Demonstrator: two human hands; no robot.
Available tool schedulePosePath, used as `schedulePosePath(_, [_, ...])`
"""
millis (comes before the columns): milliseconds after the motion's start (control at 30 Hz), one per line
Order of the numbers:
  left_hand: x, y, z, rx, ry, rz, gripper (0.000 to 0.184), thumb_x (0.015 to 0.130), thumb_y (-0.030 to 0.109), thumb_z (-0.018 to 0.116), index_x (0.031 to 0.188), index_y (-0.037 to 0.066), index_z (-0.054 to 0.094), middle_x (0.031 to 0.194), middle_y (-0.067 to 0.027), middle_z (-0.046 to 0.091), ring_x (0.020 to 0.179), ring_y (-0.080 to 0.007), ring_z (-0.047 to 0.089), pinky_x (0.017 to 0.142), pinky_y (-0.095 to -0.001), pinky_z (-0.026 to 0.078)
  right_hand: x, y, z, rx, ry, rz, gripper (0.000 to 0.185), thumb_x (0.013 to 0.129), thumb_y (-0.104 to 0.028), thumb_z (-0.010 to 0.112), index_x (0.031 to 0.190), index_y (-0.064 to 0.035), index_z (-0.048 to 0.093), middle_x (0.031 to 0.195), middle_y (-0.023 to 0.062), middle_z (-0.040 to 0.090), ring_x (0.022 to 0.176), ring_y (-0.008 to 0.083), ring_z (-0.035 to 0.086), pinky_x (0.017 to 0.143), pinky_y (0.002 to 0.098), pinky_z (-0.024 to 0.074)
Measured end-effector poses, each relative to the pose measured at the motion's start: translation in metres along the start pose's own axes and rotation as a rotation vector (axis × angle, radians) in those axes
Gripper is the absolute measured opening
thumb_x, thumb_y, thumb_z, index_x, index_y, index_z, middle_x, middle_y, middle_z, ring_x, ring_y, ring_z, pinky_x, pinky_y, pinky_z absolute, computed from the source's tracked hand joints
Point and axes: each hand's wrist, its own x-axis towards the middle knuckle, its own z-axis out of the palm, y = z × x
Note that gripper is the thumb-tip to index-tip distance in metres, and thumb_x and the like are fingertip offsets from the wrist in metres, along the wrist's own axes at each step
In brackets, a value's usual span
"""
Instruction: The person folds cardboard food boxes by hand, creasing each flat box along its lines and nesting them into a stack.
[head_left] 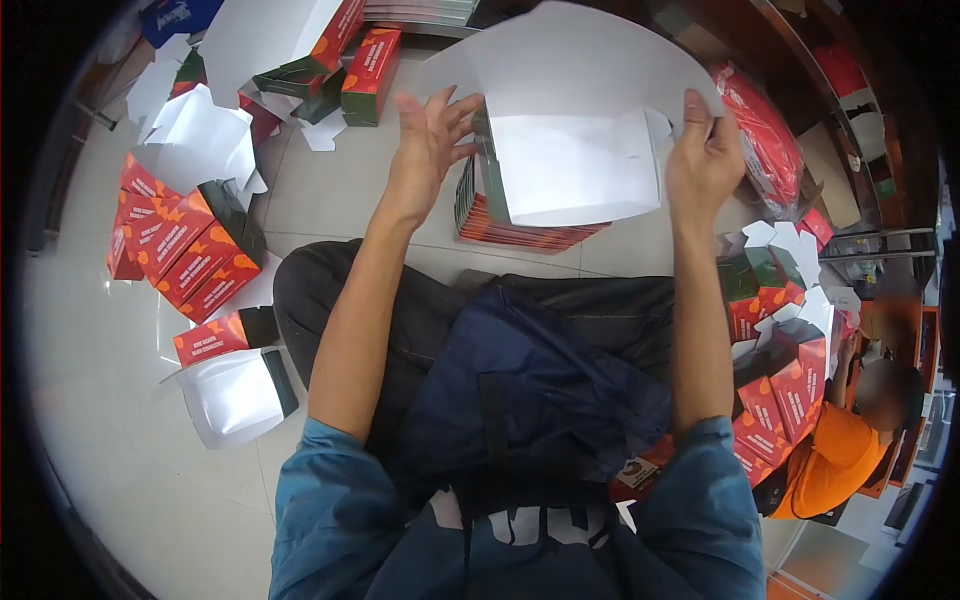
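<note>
A partly folded cardboard food box (pixel 575 165) with a white inside and a dark green side wall lies open in front of me. Its large white lid flap fans out on the far side. My right hand (pixel 705 155) pinches the right end of that flap between thumb and fingers. At the box's left wall is my left hand (pixel 435 150), its fingers spread and the thumb pointing up; whether the fingertips touch the green wall I cannot tell. Beneath the box sits a stack of flat red and green box blanks (pixel 530 237).
Red boxes with white flaps are piled at left (pixel 190 240) and right (pixel 780 400). A single open box (pixel 235 400) lies on the tiled floor. A red plastic-wrapped bundle (pixel 760 135) is beyond my right hand. A person in an orange shirt (pixel 835 450) is at far right.
</note>
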Motion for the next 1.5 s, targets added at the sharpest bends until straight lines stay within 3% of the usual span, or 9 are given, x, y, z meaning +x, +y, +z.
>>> schedulePosePath(267, [-0.001, -0.014, 0.014, 0.357, 0.019, 0.066, 0.084, 0.091, 0.014, 0.065, 0.155, 0.001, 0.013, 0.150, -0.0207, 0.035, 0.130, -0.0268, 0.044, 0.109, -0.0353, 0.034, -0.018, 0.011, -0.001, -0.026, -0.162, -0.043, 0.036, 0.093, -0.018, 0.065, 0.120, 0.0047, 0.059, 0.109, 0.0180, 0.066, 0.100, 0.0267, 0.064, 0.090, 0.0369, 0.0467])
schedulePosePath(400, [-0.001, -0.016, 0.017, 0.452, 0.075, 0.056, 0.078, 0.093, 0.032, 0.060, 0.150, -0.004, 0.023, 0.150, -0.0274, 0.036, 0.139, -0.0337, 0.038, 0.111, -0.0342, 0.032, -0.042, -0.006, -0.014, -0.126, -0.004, -0.412, 0.049, 0.088, -0.013, 0.069, 0.131, 0.0000, 0.052, 0.124, 0.0155, 0.058, 0.119, 0.0273, 0.053, 0.105, 0.0446, 0.0353])
schedulePosePath(500, [-0.001, -0.014, 0.020, 0.567, 0.117, 0.044, 0.068, 0.096, 0.034, 0.055, 0.147, -0.005, 0.032, 0.148, -0.0289, 0.039, 0.138, -0.0359, 0.040, 0.109, -0.0351, 0.035, -0.075, -0.015, -0.031, -0.153, -0.331, -0.541, 0.053, 0.083, -0.010, 0.073, 0.131, -0.0013, 0.051, 0.126, 0.0147, 0.057, 0.120, 0.0310, 0.052, 0.106, 0.0479, 0.0341])
schedulePosePath(567, [-0.001, -0.010, 0.021, 0.591, 0.155, 0.091, 0.060, 0.098, 0.034, 0.052, 0.144, -0.001, 0.039, 0.141, -0.0282, 0.047, 0.133, -0.0366, 0.046, 0.107, -0.0361, 0.037, -0.081, -0.032, -0.032, -0.275, -0.837, -0.497, 0.048, 0.082, -0.008, 0.072, 0.126, -0.0043, 0.055, 0.118, 0.0143, 0.062, 0.111, 0.0317, 0.058, 0.099, 0.0462, 0.0425])
schedulePosePath(700, [-0.002, -0.010, 0.013, 0.583, 0.147, 0.107, 0.043, 0.100, 0.023, 0.051, 0.138, 0.004, 0.052, 0.121, -0.0173, 0.065, 0.113, -0.0230, 0.060, 0.097, -0.0309, 0.044, -0.098, -0.011, -0.015, -0.226, -0.793, -0.416, 0.038, 0.075, 0.002, 0.063, 0.111, -0.0113, 0.064, 0.086, 0.0062, 0.068, 0.074, 0.0247, 0.064, 0.063, 0.0377, 0.0525])
schedulePosePath(833, [0.000, -0.016, 0.006, 0.712, 0.172, 0.169, 0.031, 0.094, 0.009, 0.053, 0.123, 0.005, 0.062, 0.117, -0.0178, 0.067, 0.116, -0.0312, 0.059, 0.098, -0.0378, 0.045, -0.095, -0.024, -0.014, -0.330, -0.789, -0.394, 0.038, 0.075, 0.004, 0.062, 0.110, -0.0103, 0.065, 0.089, 0.0069, 0.069, 0.077, 0.0256, 0.065, 0.066, 0.0388, 0.0530])
schedulePosePath(1133, [-0.011, -0.011, -0.007, 1.138, -0.123, -0.095, 0.060, 0.081, 0.024, 0.070, 0.136, 0.009, 0.051, 0.139, -0.0233, 0.047, 0.130, -0.0395, 0.043, 0.108, -0.0421, 0.037, -0.102, -0.017, -0.021, -0.367, -0.789, -0.252, 0.035, 0.079, 0.005, 0.061, 0.111, -0.0085, 0.066, 0.093, 0.0127, 0.070, 0.083, 0.0296, 0.067, 0.071, 0.0394, 0.0536])
schedulePosePath(1300, [-0.019, -0.040, 0.007, 1.106, -0.186, 0.147, 0.075, 0.080, 0.034, 0.075, 0.139, 0.000, 0.043, 0.145, -0.0218, 0.040, 0.131, -0.0404, 0.042, 0.106, -0.0442, 0.040, -0.100, -0.010, -0.028, -0.199, -0.744, 0.037, 0.028, 0.088, 0.002, 0.059, 0.113, -0.0072, 0.065, 0.092, 0.0171, 0.069, 0.081, 0.0324, 0.068, 0.069, 0.0400, 0.0534])
schedulePosePath(1500, [-0.013, -0.040, 0.027, 1.055, -0.078, -0.005, 0.078, 0.078, 0.039, 0.077, 0.135, -0.004, 0.045, 0.135, -0.0238, 0.051, 0.121, -0.0377, 0.054, 0.098, -0.0436, 0.046, -0.099, -0.014, -0.025, -0.313, -0.756, -0.229, 0.034, 0.083, 0.004, 0.058, 0.114, -0.0086, 0.064, 0.095, 0.0141, 0.070, 0.078, 0.0320, 0.068, 0.067, 0.0404, 0.0544])
